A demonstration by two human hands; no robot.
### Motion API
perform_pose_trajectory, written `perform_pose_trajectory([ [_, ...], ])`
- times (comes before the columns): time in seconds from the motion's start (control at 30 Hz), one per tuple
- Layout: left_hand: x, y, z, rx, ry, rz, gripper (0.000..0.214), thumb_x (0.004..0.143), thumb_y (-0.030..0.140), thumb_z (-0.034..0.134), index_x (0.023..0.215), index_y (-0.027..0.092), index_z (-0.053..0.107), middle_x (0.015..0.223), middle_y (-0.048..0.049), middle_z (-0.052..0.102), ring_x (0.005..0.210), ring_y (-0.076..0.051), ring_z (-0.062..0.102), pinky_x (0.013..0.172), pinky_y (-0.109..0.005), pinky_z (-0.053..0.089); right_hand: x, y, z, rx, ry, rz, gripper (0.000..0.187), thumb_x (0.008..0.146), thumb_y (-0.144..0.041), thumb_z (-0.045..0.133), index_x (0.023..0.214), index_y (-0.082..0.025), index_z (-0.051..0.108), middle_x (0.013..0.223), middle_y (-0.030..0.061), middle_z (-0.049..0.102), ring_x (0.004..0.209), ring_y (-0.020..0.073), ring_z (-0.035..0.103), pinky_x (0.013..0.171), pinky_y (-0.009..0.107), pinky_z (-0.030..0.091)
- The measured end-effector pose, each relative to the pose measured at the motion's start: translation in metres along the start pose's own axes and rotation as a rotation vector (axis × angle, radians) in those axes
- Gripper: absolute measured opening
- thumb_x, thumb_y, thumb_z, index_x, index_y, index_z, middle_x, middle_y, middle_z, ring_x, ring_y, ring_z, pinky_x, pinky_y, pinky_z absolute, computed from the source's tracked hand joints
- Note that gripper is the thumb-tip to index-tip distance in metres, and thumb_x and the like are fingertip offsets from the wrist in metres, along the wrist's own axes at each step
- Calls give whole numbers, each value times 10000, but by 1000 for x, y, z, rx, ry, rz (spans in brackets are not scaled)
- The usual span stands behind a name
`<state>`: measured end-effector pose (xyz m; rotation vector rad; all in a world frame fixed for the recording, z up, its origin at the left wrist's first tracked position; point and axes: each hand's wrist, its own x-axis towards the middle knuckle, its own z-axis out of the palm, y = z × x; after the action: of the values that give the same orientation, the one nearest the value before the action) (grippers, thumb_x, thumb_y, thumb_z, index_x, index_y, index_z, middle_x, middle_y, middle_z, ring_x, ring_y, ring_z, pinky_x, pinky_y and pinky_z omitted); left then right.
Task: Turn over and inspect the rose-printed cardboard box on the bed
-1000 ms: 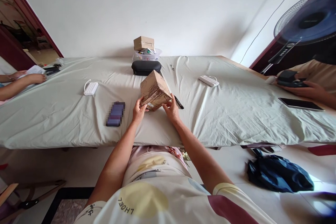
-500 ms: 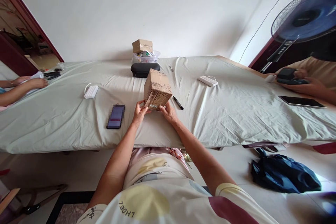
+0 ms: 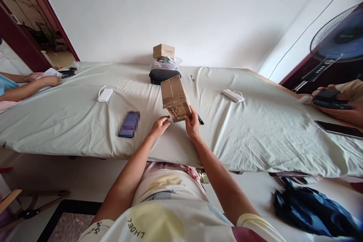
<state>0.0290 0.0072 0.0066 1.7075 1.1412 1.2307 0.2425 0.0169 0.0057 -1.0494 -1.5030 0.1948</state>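
A taped brown cardboard box (image 3: 175,97) is tilted up on the near part of the cloth-covered table (image 3: 255,128). My right hand (image 3: 193,124) grips its lower right edge, thumb up along the side. My left hand (image 3: 160,126) is curled at the box's lower left corner, fingertips against it. A black marker (image 3: 200,120) lies just behind my right hand, partly hidden. A dark phone (image 3: 129,124) lies to the left of my left hand.
Behind the box lie a black case (image 3: 164,75), a clear tub (image 3: 168,64) with a small carton (image 3: 163,51) on it, and two white gadgets (image 3: 105,94) (image 3: 232,95). Other people's hands (image 3: 337,102) (image 3: 45,81) rest at both table ends. A fan (image 3: 337,41) stands right, a dark bag (image 3: 312,211) on the floor.
The box has been turned in my hands, showing a different taped face. My left hand has slipped lower, to the bottom corner. The view has shifted slightly to the left.
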Motion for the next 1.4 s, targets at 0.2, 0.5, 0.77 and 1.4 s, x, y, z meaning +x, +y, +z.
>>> perform_pose_trajectory([
  [0.2, 4, -7, -4, -21, 240, -83, 258, 914, 144, 539, 1115, 208, 688, 1108, -76, 778, 1010, -219, 747, 943, -378, 601, 0, -6, -14, -141, 50, -64, 471, 998, -328, 525, 1460, -249, 560, 1563, 165, 490, 1476, 322, 480, 1082, 519, 562],
  [0.5, 4, -6, -15, 39, 526, -73, 261, 961, 197, 492, 1174, 200, 643, 1092, -96, 777, 1007, -221, 747, 951, -359, 584, 0, -16, -18, -219, 38, -138, 445, 1024, -375, 505, 1441, -255, 602, 1561, 153, 491, 1475, 333, 488, 1175, 575, 490],
  [0.77, 0, -1, -18, 80, 558, -43, 363, 1056, 431, 488, 1288, 195, 637, 1295, -142, 728, 1206, -254, 696, 1059, -374, 541, 3, -15, -17, -282, -78, -183, 470, 928, -253, 560, 1387, -246, 659, 1525, 132, 546, 1390, 324, 577, 1188, 560, 478],
  [1.4, -2, 2, -17, 303, 597, 191, 569, 1089, 459, 346, 1542, 144, 487, 1590, -210, 496, 1514, -294, 463, 1262, -445, 368, -18, -45, 2, -115, -381, -446, 446, 1038, -379, 511, 1444, -229, 615, 1460, 164, 616, 1359, 306, 607, 1127, 531, 557],
])
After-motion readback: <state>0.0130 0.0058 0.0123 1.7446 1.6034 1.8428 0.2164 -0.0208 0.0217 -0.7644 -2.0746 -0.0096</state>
